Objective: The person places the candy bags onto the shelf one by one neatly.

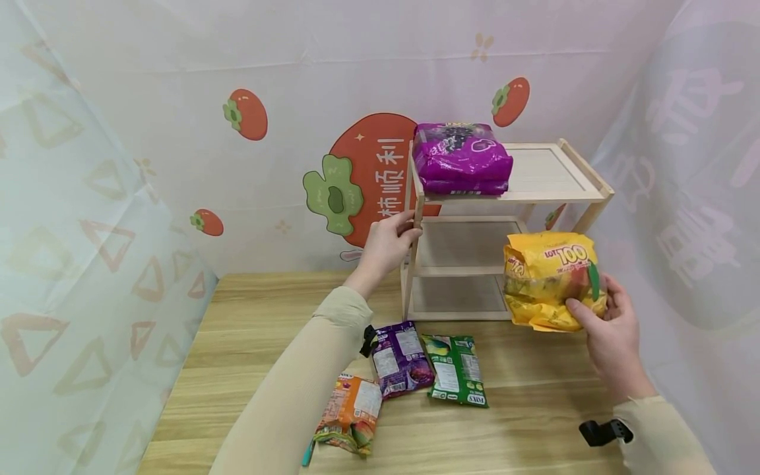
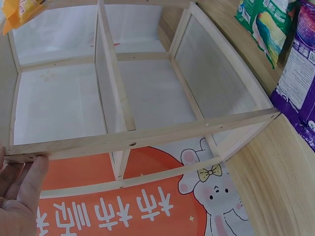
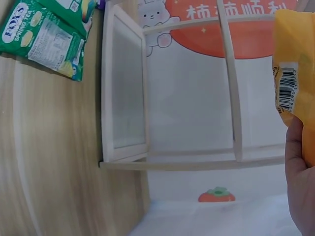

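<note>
My right hand [image 1: 617, 336] holds a yellow candy bag [image 1: 549, 280] marked 100, in front of the wooden shelf's right side. The bag's barcode side [image 3: 290, 83] faces the right wrist camera. My left hand [image 1: 386, 247] grips the front left post of the three-tier wooden shelf [image 1: 552, 171]; its fingers also show around that post in the left wrist view. A purple candy bag [image 1: 463, 158] lies at the left of the top tier. The middle tier [image 1: 469, 244] and bottom tier [image 1: 457, 295] show bare panels.
On the wooden table [image 1: 261, 310] before the shelf lie a dark purple bag [image 1: 402, 359], a green FOX'S bag [image 1: 456, 369] and an orange bag [image 1: 350, 412]. My left forearm partly covers the orange one. A printed cloth [image 1: 285, 59] hangs behind and at both sides.
</note>
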